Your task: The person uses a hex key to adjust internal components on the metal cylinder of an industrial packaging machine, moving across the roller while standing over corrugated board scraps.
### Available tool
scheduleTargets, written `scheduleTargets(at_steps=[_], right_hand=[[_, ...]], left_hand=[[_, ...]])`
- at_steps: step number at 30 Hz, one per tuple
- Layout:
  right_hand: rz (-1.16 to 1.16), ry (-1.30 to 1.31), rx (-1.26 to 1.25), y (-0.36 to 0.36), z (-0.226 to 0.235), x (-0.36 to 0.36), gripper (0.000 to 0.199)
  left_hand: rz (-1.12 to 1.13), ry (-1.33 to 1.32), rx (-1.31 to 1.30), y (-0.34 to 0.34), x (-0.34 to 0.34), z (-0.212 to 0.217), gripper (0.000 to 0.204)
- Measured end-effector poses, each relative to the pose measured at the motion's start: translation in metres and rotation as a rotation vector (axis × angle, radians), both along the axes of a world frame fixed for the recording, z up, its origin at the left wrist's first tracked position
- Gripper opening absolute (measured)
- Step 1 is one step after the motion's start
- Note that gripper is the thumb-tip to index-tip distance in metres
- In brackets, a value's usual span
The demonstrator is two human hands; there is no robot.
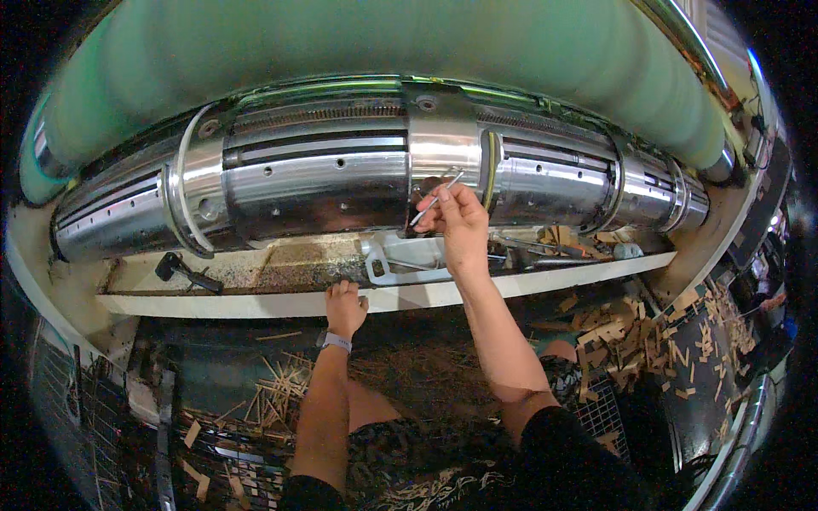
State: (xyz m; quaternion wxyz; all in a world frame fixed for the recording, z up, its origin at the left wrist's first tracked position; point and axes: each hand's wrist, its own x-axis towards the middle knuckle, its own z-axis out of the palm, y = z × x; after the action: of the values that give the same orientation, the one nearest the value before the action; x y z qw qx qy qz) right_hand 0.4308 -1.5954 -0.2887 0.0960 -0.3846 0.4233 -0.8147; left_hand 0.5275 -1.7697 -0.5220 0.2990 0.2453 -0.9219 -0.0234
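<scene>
My right hand [460,223] is closed in a pinch on a slim metal rod [437,203], held slantwise against the front of a big steel cylinder [315,192]. The rod's upper end lies over the shiny bare band near the cylinder's middle; whether it touches is hard to tell. Rows of small holes and long slots run along the cylinder. Lower and to the left, my left hand [346,308] rests with curled fingers over the cream-coloured ledge [400,298]. Behind that ledge, a white plate with a cut-out handle [379,271] leans in the trough.
A black pistol-shaped tool [189,272] lies at the trough's left; loose tools and brown scraps [562,241] lie at its right. Overhead spans a large green roller [383,43]. Cardboard offcuts [622,332] and thin strips [281,387] litter the floor.
</scene>
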Motion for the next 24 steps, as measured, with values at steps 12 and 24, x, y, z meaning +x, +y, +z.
scheduleTargets(at_steps=[12, 24], right_hand=[[0.227, -0.162, -0.287, -0.013, -0.002, 0.009, 0.019], [0.181, -0.204, -0.237, -0.015, 0.0, 0.009, 0.018]], left_hand=[[0.027, 0.03, -0.106, -0.005, -0.002, -0.018, 0.029], [0.017, -0.046, -0.082, -0.005, 0.001, -0.014, 0.033]])
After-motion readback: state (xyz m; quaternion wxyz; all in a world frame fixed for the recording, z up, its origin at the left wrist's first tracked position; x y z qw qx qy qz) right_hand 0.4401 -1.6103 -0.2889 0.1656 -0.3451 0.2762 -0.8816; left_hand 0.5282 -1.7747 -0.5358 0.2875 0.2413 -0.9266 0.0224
